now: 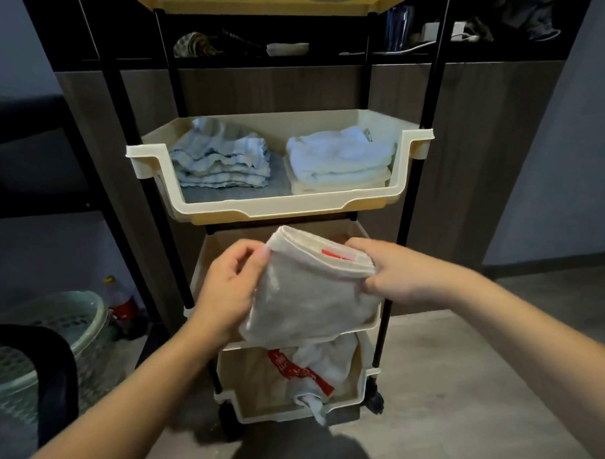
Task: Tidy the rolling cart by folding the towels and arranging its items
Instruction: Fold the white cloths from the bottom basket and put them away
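Note:
A cream rolling cart [260, 207] with black posts stands in front of me. Both hands hold a folded whitish towel [312, 298] with a red strip, in front of the cart's third tray. My left hand [230, 281] grips its left edge and my right hand [395, 270] pinches its top right corner. In the tray above lie a folded blue-striped stack [221, 161] on the left and a folded white stack [341, 158] on the right. The bottom tray [343, 406] holds a crumpled white towel with red print [310, 370], one end hanging over the front rim.
A pale green laundry basket [51, 323] stands at the lower left, with a dark chair edge [59, 375] in front of it. A red-labelled bottle [120, 302] stands on the floor beside the cart. A dark wooden cabinet [468, 166] rises behind.

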### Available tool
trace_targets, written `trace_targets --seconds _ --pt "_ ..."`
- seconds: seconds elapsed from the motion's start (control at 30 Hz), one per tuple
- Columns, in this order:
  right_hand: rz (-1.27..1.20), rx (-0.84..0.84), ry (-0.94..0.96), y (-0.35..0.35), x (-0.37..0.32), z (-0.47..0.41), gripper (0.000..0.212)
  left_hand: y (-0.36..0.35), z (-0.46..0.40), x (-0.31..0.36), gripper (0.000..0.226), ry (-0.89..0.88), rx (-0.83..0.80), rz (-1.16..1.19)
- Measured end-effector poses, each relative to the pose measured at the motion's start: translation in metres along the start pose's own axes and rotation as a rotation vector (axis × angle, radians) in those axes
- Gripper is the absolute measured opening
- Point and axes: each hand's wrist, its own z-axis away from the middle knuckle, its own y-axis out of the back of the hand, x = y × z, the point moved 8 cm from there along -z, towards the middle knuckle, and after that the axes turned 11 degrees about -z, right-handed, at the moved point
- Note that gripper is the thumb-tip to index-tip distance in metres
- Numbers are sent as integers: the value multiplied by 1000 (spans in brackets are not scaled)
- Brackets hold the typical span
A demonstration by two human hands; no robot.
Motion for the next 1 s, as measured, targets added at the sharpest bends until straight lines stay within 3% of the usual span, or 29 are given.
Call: trace_targets --seconds 0.1,0.2,0.3,0.37,0.43,0.53,0.63,0.7,0.77,0.9,0.93,1.0 --pt "28 53 -91 22 3 -1 16 -11 -12 23 17 -92 -10 50" --pt "-153 82 -174 24 11 0 19 -36 -11 16 18 -96 -194 141" --pt "-313 191 -259 28 24 1 10 -63 13 -23 60 -42 -497 285" --pt "-369 281 -292 35 31 2 21 -81 37 -45 72 66 -629 197" --pt "-380 326 -302 41 36 3 21 -87 36 -54 50 100 -530 100" --pt "-237 342 -275 48 36 5 11 -74 7 -41 26 18 -297 -5" --pt "-85 234 -230 39 30 3 24 -64 -13 -25 16 -68 -224 -132" --pt "0 170 -174 26 23 -2 18 -53 -17 -15 22 -90 -190 -167" --pt "43 218 -142 18 23 -12 15 -42 -19 -24 21 11 -265 -264" --pt "55 370 -206 12 57 -49 13 -29 20 -85 31 452 -841 -373" --pt "81 352 -236 6 66 -62 17 -29 31 -93 31 520 -881 -287" --pt "133 313 -326 -3 82 -86 35 -30 38 -100 29 629 -746 -61"
